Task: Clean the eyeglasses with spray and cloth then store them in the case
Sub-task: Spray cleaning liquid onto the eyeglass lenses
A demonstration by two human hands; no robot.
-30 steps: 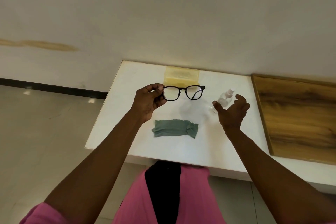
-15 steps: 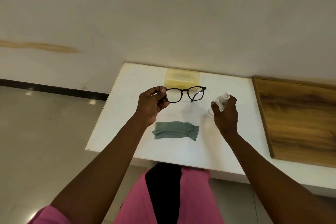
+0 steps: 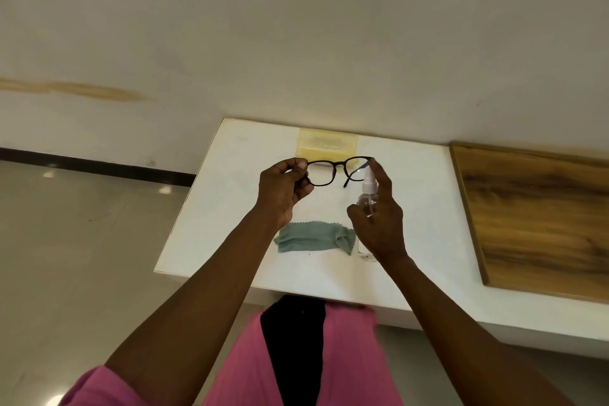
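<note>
Both hands are raised above the white table (image 3: 230, 208). I note the left hand (image 3: 280, 189) pinching the black eyeglasses (image 3: 336, 171) at one end, the right hand (image 3: 379, 224) gripping the clear spray bottle (image 3: 367, 194) just beside them. Green cloth (image 3: 309, 237) lies below; yellow case (image 3: 326, 145) behind.
</note>
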